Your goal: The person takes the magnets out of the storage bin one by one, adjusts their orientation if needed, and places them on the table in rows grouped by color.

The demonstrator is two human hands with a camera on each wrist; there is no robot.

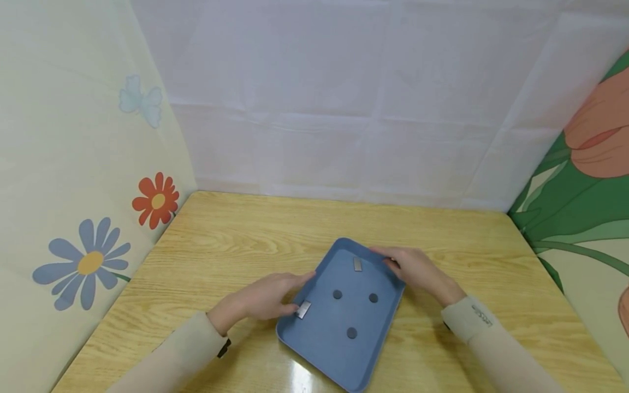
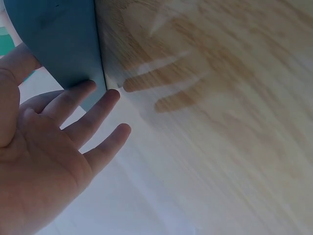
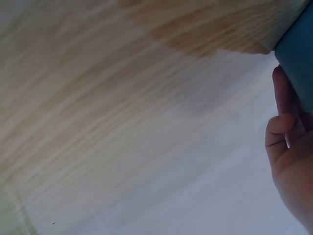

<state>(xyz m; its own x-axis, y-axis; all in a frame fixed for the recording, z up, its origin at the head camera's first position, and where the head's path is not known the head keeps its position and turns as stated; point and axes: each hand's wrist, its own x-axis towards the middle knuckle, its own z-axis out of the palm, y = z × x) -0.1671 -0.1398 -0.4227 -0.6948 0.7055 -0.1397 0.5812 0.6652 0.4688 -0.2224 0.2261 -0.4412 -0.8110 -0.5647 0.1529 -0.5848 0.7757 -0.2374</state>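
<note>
A blue rectangular tray point(image 1: 326, 355) lies askew on the wooden table. Inside it are two small silver rectangular pieces, one near the far edge point(image 1: 357, 264) and one by the left rim point(image 1: 303, 309), plus three dark round discs point(image 1: 373, 298). My left hand point(image 1: 267, 295) holds the left rim, thumb over the inside beside a silver piece. In the left wrist view its other fingers point(image 2: 78, 129) spread along the tray's outer wall point(image 2: 63, 39). My right hand point(image 1: 415, 267) grips the far right corner, thumb inside; its fingers show against the outer wall point(image 3: 298, 58) in the right wrist view.
The wooden table point(image 1: 236, 224) reaches back to a white cloth backdrop point(image 1: 314, 109). A flower-printed cloth point(image 1: 59, 164) stands along the left side and another with large tulips point(image 1: 589, 207) along the right. The tabletop is glossy and reflects light near the tray.
</note>
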